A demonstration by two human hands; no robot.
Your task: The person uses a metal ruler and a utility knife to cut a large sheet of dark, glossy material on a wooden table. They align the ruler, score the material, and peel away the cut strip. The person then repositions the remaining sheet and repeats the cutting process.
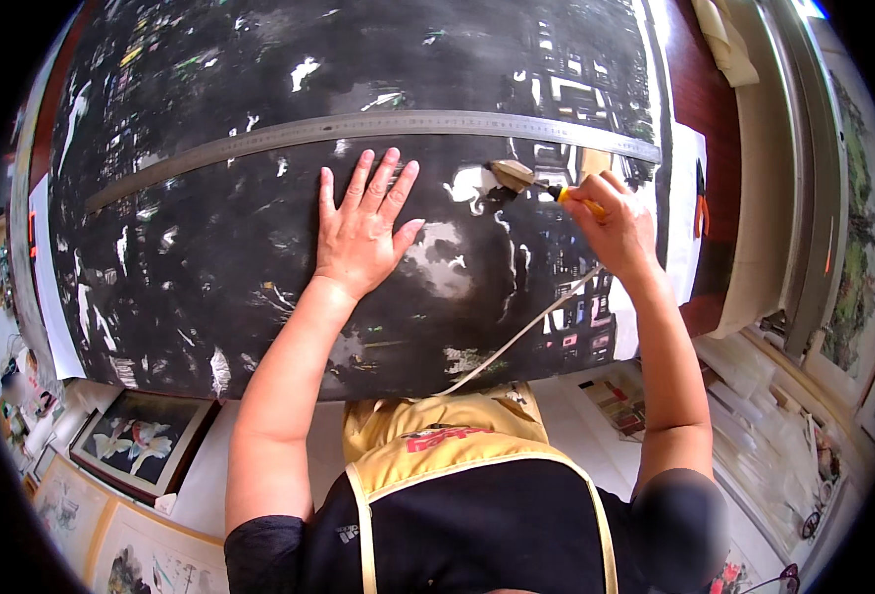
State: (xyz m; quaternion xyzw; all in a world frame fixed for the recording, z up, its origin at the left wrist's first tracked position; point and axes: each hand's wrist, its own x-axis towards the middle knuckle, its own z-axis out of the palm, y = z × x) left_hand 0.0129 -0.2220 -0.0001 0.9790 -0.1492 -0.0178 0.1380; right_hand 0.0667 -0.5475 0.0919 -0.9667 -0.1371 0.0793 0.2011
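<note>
A large dark ink painting (289, 247) with white patches lies spread flat before me. My left hand (363, 223) rests palm down on it, fingers stretched apart, holding nothing. My right hand (611, 223) is closed around the yellow handle of a small corded iron (512, 176). Its brownish head is over a white patch of the painting, to the right of my left hand; I cannot tell whether it touches. A pale cord (526, 327) runs from near my right hand down to the near edge. A long metal ruler (388, 124) lies across the painting, beyond both hands.
A tan piece of paper (594, 163) lies by the ruler's right end. At the right, an orange-handled item (701, 216) is on the red-brown tabletop (710, 119). Framed flower art (138, 443) stands low at the left. Clear plastic-wrapped items (764, 426) are at the lower right.
</note>
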